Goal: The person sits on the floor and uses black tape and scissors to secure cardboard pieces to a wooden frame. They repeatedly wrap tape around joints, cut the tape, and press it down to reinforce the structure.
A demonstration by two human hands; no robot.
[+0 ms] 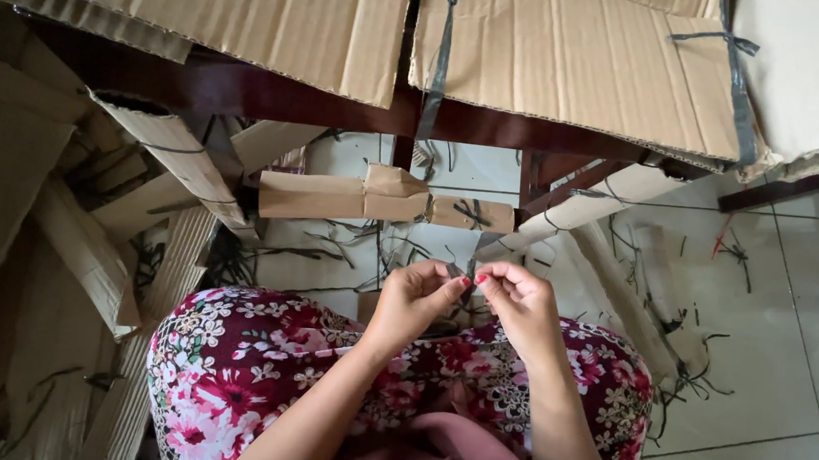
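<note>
Seated person, cardboard all round, dark strip pinched between both hands.
Flat cardboard sheets (571,60) cover the dark wooden worktop (248,87); rolled cardboard bundle (383,200) lies beyond the knees on the tiled floor (780,376). Left hand (415,301) and right hand (519,303) grasp a thin dark strip (470,267) above the floral lap.

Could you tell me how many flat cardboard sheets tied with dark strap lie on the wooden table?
2: a left sheet with strap at its right edge, and a right sheet strapped across its right corner. Others may be hidden beyond the frame.
</note>
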